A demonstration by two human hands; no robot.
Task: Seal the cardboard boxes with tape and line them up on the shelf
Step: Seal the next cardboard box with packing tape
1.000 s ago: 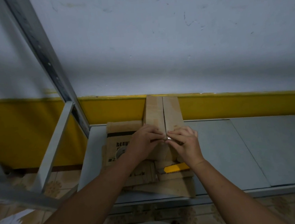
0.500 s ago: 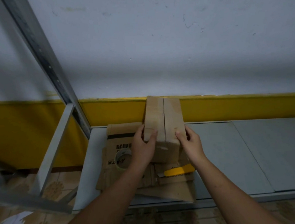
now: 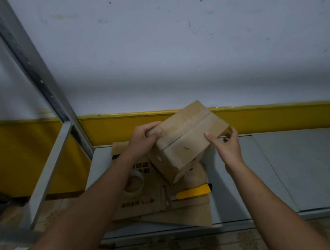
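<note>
Above the shelf (image 3: 278, 167), tilted cardboard box (image 3: 188, 134), gripped by both hands

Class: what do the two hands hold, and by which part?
The cardboard box: left hand grips its left side, right hand its right side.

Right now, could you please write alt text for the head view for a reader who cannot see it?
A left hand and a right hand hold a tilted cardboard box over a grey shelf. On the shelf lie flattened cardboard, a tape roll and a yellow knife.
</note>
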